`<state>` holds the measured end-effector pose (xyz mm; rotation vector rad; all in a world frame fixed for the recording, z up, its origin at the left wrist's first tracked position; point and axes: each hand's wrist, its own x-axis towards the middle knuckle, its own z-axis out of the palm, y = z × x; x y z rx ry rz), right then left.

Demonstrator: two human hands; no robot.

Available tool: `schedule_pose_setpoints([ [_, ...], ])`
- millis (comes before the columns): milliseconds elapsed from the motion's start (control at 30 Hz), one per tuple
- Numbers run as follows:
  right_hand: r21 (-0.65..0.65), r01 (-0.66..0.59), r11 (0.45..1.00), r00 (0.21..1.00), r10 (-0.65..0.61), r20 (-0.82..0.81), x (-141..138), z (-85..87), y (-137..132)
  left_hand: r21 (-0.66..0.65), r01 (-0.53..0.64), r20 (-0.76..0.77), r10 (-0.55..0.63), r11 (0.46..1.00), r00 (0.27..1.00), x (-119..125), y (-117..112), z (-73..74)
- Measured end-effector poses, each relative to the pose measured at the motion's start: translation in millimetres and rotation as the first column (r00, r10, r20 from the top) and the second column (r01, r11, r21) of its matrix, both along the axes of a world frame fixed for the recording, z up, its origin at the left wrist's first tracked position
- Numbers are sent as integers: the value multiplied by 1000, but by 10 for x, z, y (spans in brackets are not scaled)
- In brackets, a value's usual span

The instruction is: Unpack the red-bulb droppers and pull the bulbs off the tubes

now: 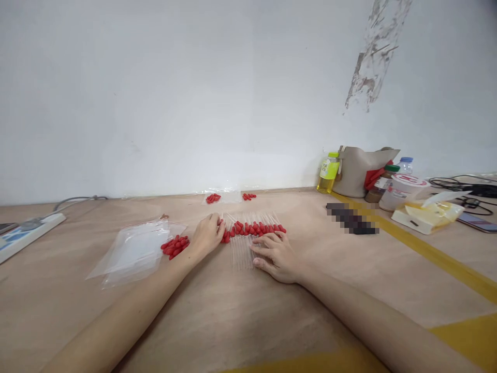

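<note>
1. Brown-covered tabletop, its bare near part lying in front of the row of small, glossy red, bulb-shaped heads.
2. Right hand, near side of the row, toward its right end: palm down, fingers loosely spread over the work, gripping nothing that I can make out.
3. Slim, straight, see-through sticks, side by side, just on the near side of the row; status: fairly evenly laid.
4. Flat, clear plastic sachets, overlapping, well left of the row; status: seemingly unused.
5. Loose heap of small red, rounded pieces, left of the row, between sachets and left wrist; status: apparently left over, outside the row.
6. Left hand, at the row's left end: fingers bent around the end pieces; whether it pinches one, I cannot tell from here.
7. Pale, slender sticks, just beyond the row; status: roughly lined up, some slanting, so I judge the straightening unfinished.
8. Two small red clusters, well beyond the row, in or on clear film; status: seemingly set aside.
9. Yellow-capped clear bottle, beyond and right of the row.
</note>
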<state>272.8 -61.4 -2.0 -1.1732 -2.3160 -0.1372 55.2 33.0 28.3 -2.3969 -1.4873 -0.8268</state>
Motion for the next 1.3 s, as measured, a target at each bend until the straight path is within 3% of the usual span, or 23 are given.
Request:
schedule_pose_setpoints([
  [67, 6, 7, 1000, 1000, -7, -21, 8, -10, 10, 20, 23, 99, -25, 1000, 995, -83, -67, 11],
  [167, 42, 83, 996, 987, -76, -145, 30, -41, 42, 18, 162, 259, -161, 987, 952, -228, -239, -21],
  [300, 126, 189, 974, 931, -137, -337, 62, -67, 80, -80, 411, 377, -354, 908, 856, -343, -496, -139],
  [400, 170, 126, 977, 953, -71, -296, 57, -55, 71, -141, 551, 423, -453, 822, 784, -339, -614, -210],
  [500, 191, 45, 981, 982, -9, -187, 18, -34, 36, -180, 611, 409, -506, 771, 759, -299, -660, -233],
  [633, 208, -12, 978, 996, 30, -87, -56, -22, -9, -181, 620, 373, -530, 763, 761, -254, -690, -235],
  [800, 214, -44, 976, 998, 52, -33, -131, -33, -47, -121, 515, 320, -458, 848, 829, -211, -741, -232],
  [1033, 237, -72, 969, 995, 86, -48, -184, -13, -92, -90, 465, 2, -466, 881, 885, -177, -744, -235],
  [1167, 226, -97, 969, 994, 107, -32, -176, -1, -127, -96, 472, -30, -477, 876, 879, -194, -758, -245],
  [1300, 207, -55, 977, 995, 72, -73, 2, -13, -101, -87, 441, 1, -443, 893, 897, -365, -710, -239],
])
